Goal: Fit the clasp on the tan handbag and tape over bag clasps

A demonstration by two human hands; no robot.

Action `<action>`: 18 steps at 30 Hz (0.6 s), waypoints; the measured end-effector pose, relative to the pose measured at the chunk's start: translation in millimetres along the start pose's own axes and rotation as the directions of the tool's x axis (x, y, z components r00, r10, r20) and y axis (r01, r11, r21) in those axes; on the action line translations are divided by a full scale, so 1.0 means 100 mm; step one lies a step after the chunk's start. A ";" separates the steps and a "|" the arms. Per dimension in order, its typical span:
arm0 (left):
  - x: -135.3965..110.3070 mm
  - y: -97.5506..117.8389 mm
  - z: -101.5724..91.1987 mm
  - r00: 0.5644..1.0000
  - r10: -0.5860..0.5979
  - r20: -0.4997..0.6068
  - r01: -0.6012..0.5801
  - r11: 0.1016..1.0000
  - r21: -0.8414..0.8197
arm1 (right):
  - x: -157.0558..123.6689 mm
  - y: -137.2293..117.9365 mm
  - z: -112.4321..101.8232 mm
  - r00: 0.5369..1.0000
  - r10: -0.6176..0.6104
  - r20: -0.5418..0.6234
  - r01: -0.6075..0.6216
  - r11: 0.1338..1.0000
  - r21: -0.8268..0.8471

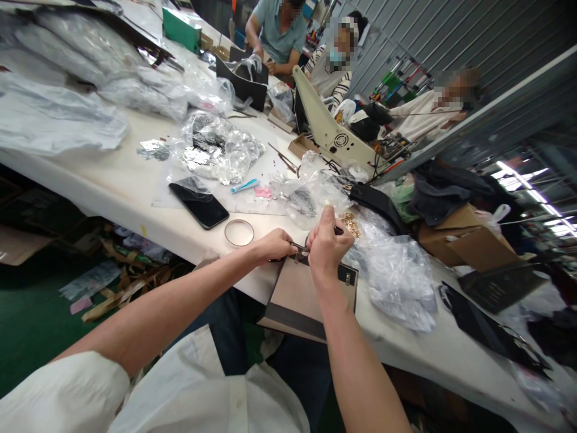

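Together at the near edge of a long white table (148,210), two bare hands work over a brown-and-black panel (295,291), which juts off the tabletop toward the lap of a person in a white garment (58,394). The left hand (278,244) has its fingertips pinched together on a small dark part (296,246) at the panel's upper edge; the part's exact shape is too small to tell. Just beside it, the right hand (328,242) is clenched in a fist around a dark tool (338,231), most of it hidden by the fingers. A metal fitting (348,278) sits near the panel's upper right corner.

Left of the hands, a thin ring (239,233) lies flat near a black phone (201,205). To the right, gold-coloured pieces (351,225) lie near crumpled clear plastic (399,282). Farther in, a light-blue implement (245,185) and a pink scrap (263,192) lie near a clear bag of silvery pieces (205,153). Beyond stands a cream-coloured machine (336,132), with an open cardboard box (471,237) off to the right. Across the table are three co-workers, one in a blue-grey shirt (282,33), and at far left stands a green box (181,30).
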State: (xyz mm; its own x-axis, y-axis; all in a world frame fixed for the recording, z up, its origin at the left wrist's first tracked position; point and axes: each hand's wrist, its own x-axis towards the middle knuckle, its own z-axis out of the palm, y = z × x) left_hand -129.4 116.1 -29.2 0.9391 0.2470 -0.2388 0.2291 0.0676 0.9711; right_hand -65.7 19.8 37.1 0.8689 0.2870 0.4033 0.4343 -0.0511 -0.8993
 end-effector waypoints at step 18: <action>0.08 0.04 0.01 0.992 -0.119 -0.048 0.122 0.990 0.076 | -0.09 -0.15 -0.16 0.996 0.093 0.015 -0.094 0.986 0.137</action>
State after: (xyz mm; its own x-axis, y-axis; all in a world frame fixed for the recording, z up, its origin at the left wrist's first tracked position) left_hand -121.0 117.6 -26.9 0.8918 0.2832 -0.3527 0.3613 0.0232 0.9322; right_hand -76.4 2.2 49.4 0.9019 0.2949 0.3157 0.3143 0.0533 -0.9478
